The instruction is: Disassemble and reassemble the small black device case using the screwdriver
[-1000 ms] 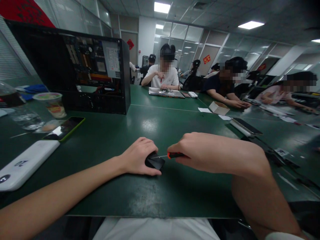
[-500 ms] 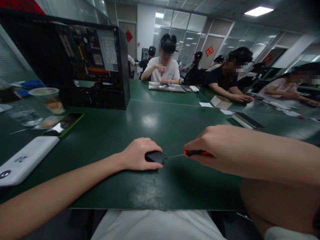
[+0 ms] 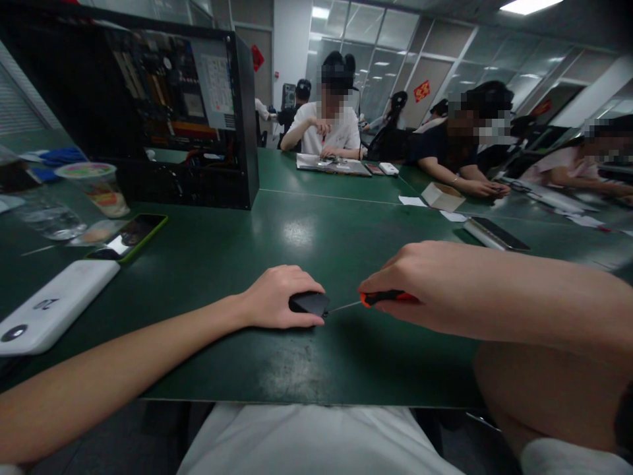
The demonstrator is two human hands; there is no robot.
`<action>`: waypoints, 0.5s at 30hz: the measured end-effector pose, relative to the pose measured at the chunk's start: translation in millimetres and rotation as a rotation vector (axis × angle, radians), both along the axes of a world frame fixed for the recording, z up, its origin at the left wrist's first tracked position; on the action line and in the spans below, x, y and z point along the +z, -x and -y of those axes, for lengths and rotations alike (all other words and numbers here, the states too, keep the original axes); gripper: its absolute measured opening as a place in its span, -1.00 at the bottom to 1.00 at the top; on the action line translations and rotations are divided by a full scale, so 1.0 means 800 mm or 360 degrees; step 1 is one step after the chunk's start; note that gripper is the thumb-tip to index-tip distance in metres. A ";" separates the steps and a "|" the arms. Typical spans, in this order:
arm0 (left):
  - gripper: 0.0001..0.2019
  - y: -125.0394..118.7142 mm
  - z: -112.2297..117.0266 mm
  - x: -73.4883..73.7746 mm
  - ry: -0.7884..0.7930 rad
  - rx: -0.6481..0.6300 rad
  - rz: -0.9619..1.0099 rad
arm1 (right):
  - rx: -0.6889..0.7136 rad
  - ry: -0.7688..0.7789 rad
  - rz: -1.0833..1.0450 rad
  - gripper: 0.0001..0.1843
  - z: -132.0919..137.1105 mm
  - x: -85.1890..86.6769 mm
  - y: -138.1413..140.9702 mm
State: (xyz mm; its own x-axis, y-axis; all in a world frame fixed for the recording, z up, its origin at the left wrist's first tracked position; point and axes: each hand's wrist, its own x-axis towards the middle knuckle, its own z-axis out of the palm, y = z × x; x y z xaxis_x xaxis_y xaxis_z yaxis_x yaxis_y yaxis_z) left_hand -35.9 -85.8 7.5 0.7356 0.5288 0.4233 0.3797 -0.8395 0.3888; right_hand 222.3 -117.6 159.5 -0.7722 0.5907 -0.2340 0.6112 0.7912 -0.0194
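My left hand [image 3: 277, 298] is closed round a small black mouse-shaped object [image 3: 307, 303] on the green tabletop, thumb along its near side and fingers along its far side. Its exact kind is hard to make out. In my right hand [image 3: 408, 280] is a screwdriver [image 3: 388, 298] with a red and black handle, gripped low and almost level. The thin shaft points left, and its tip meets the right end of the black object, where a small dark detail shows. Whether the tip sits in a screw or a gap cannot be seen.
An opened black computer case [image 3: 244, 125] stands at the back left. A white power bank [image 3: 59, 303], a phone [image 3: 131, 237] and a plastic cup [image 3: 101, 188] lie or stand at left. A white-edged device [image 3: 494, 234] and an open box [image 3: 442, 196] are at right. Co-workers sit across the table.
The view has tilted slightly, so the whole scene sits a little higher. Both hands keep their grips, and the screwdriver tip stays at the black object's end.
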 end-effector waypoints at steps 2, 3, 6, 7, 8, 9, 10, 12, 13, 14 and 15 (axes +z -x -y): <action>-0.54 0.000 -0.001 -0.001 -0.0005 -0.0002 -0.0001 | -0.0018 -0.0033 0.0001 -0.80 -0.001 -0.001 -0.002; -0.54 0.001 -0.001 -0.002 -0.0005 -0.0001 -0.0003 | -0.0021 -0.0043 0.0003 -0.80 -0.001 -0.001 -0.003; -0.53 0.001 -0.002 -0.003 -0.0002 -0.0002 -0.0011 | -0.0003 -0.0025 -0.0007 -0.79 -0.004 -0.002 -0.003; -0.53 0.001 -0.002 -0.003 -0.0003 -0.0003 -0.0015 | 0.0006 -0.0019 -0.0025 -0.79 -0.005 -0.002 -0.003; -0.53 0.001 -0.002 -0.003 -0.0005 -0.0004 -0.0021 | 0.0010 -0.0017 -0.0048 -0.79 -0.006 -0.003 -0.003; -0.53 0.001 -0.002 -0.003 -0.0007 -0.0004 -0.0026 | 0.0012 -0.0018 -0.0073 -0.79 -0.007 -0.003 -0.003; -0.53 0.001 -0.002 -0.003 -0.0009 -0.0002 -0.0033 | 0.0013 -0.0018 -0.0094 -0.80 -0.007 -0.003 -0.003; -0.54 0.001 -0.001 -0.002 -0.0013 0.0006 -0.0044 | 0.0013 -0.0027 -0.0104 -0.80 -0.007 -0.005 -0.001; -0.53 0.001 -0.001 -0.002 -0.0018 0.0009 -0.0048 | 0.0006 -0.0044 -0.0090 -0.80 -0.006 -0.006 0.000; -0.53 0.001 -0.001 -0.002 -0.0025 0.0009 -0.0052 | -0.0001 -0.0073 -0.0072 -0.79 -0.004 -0.008 0.002; -0.52 0.000 -0.001 -0.002 -0.0032 0.0010 -0.0059 | -0.0006 -0.0102 -0.0049 -0.78 -0.003 -0.009 0.005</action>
